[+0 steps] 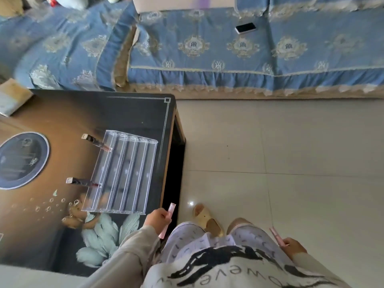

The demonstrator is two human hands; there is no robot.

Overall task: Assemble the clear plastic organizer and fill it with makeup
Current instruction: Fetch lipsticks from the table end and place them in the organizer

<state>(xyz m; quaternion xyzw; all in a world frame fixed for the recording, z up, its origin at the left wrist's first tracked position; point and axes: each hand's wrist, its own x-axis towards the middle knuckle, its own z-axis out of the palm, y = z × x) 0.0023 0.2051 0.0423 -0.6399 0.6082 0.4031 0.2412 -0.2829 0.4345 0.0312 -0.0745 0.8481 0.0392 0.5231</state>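
My left hand [158,217] is curled around a pink tube [171,209], held just past the near corner of the table [62,121]. My right hand [295,247] hangs by my hip, away from the table, and grips a second pink tube [277,235].

The clear organizer [124,173] stands assembled near the table's right edge, its stepped rows running away from me. Two dark-capped tubes [83,181] already stand in the row farthest to the left, and the other rows look bare.

So I judge this to be the filling step. Next I need to bring the left tube over a free slot, turn it upright, and lower it in without knocking the light plastic.
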